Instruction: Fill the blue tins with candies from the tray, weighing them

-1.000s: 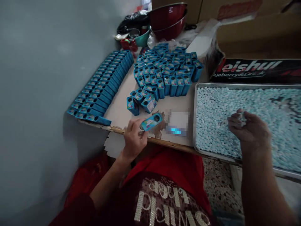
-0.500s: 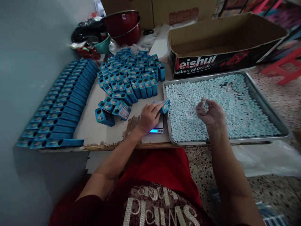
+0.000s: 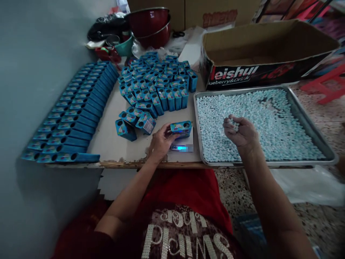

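My left hand [image 3: 161, 141] grips a small blue carton [image 3: 181, 128] with a round hole in its top. The carton stands upright on a digital scale [image 3: 190, 143], whose display glows blue at the front. Over the metal tray [image 3: 198, 140] my right hand [image 3: 242, 133] is palm up, its fingers curled round several pale blue candies [image 3: 234, 124]. More of these pellet-like candies [image 3: 269, 133] cover most of the tray floor. What the carton holds inside is hidden.
Several more blue cartons [image 3: 153, 82] cluster behind, and a few [image 3: 126, 129] stand left of the scale. Long rows of cartons [image 3: 72, 111] line the wall. An open cardboard box [image 3: 242, 77] sits behind the tray; red bowls [image 3: 151, 27] are stacked at the back.
The carton, tilted toward the tray before, now stands upright on the scale with my left hand at its left side. My right hand stays over the tray, candies now showing in its fingers.
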`<act>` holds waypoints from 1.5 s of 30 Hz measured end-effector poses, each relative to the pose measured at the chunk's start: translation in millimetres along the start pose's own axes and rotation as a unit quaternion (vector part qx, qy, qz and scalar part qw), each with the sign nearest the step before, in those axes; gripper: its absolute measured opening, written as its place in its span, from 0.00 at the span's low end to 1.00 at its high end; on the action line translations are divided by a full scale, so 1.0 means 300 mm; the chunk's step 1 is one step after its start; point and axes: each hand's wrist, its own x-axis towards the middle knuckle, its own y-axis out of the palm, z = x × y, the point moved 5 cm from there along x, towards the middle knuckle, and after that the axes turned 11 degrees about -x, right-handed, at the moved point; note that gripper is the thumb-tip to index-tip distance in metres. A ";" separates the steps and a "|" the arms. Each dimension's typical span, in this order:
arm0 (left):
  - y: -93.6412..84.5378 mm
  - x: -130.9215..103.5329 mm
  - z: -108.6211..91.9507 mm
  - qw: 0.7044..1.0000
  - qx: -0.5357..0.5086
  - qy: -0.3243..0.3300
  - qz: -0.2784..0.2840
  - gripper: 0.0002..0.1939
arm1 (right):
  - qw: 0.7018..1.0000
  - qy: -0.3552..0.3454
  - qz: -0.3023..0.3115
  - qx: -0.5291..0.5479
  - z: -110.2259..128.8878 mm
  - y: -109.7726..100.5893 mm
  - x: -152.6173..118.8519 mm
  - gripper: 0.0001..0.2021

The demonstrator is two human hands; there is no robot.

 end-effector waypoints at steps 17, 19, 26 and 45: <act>-0.248 -0.154 -0.198 0.987 0.145 0.048 -0.043 0.15 | 0.941 0.201 0.002 -0.272 0.049 0.075 0.066 0.09; -0.230 -0.132 -0.200 0.986 0.155 0.058 -0.016 0.15 | 0.937 0.196 0.013 -0.290 0.075 0.117 0.056 0.06; -0.224 -0.110 -0.232 0.984 0.155 0.089 0.023 0.16 | 0.941 0.108 0.082 -0.309 0.136 0.357 0.018 0.05; -0.201 -0.138 -0.199 0.987 0.128 0.090 0.040 0.12 | 0.895 0.068 0.109 -0.427 0.054 0.468 0.035 0.14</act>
